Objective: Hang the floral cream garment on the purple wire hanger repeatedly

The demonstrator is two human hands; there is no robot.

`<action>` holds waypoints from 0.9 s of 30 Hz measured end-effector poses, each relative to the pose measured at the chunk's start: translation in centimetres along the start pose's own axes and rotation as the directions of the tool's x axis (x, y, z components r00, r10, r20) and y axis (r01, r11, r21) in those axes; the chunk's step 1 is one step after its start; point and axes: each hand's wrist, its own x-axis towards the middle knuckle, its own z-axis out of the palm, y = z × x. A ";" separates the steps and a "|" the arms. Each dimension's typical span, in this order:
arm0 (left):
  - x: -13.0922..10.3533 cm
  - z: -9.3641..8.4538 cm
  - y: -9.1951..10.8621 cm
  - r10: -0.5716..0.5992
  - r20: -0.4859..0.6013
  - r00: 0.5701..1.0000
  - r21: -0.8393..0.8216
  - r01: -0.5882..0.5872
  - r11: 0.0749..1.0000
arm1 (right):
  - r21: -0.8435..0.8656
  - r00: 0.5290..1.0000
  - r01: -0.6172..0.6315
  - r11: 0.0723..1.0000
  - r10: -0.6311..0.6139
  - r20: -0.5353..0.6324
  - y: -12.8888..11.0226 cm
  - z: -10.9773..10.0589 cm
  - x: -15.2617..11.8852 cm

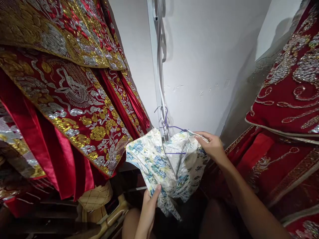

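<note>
In the head view, the left hand is clamped on the lower edge of the white top with blue-green floral print; the right hand pinches its shoulder; the top hangs on a thin purple wire hanger, between red garments with gold-and-silver embroidery and red beaded garments.

Scanned the whole head view from over here — honestly, no readable text, labels, brands, numbers or signs on anything I can see.
</note>
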 end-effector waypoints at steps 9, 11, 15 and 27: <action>0.4 1.4 -2.9 -0.133 -0.193 0.972 -0.050 0.126 0.991 | 0.078 0.994 0.041 0.996 -0.049 0.097 -0.6 8.7 -6.2; 0.6 1.2 -2.9 -0.151 -0.217 0.965 -0.061 0.141 0.988 | 0.182 0.998 0.029 0.983 -0.038 0.045 -0.4 10.9 -8.1; 0.7 0.4 -2.3 -0.174 -0.235 0.956 -0.046 0.168 0.985 | 0.372 0.991 0.061 0.926 -0.011 -0.133 -0.4 13.1 -10.7; 2.2 1.2 -4.9 -0.078 -0.022 0.997 -0.103 0.075 0.992 | 0.610 0.747 -0.578 0.542 0.049 0.663 1.5 6.9 -12.0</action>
